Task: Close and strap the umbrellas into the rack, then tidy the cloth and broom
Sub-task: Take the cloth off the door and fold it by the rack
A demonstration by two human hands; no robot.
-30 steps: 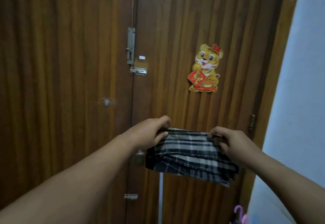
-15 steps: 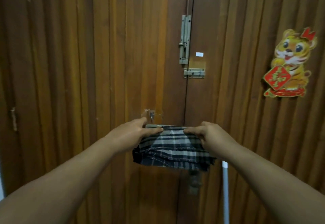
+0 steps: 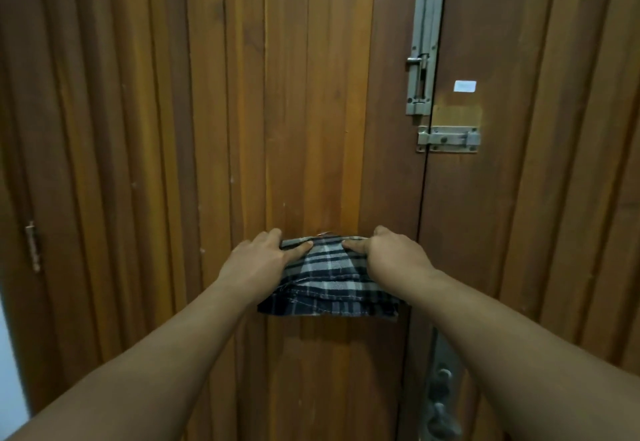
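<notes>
Plaid cloth [image 3: 329, 279] nearer door [image 3: 207, 128] now

- No words, numbers or brand marks can be read here.
- A small white sticker [image 3: 464, 86] sits on the wooden door [image 3: 311, 94], beside the bolt [image 3: 423, 45]; any print on it is too blurred to read.

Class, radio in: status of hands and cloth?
Left hand and right hand both pinch plaid cloth top edge. Cloth folded, against wooden door. Nothing obstructing.
</notes>
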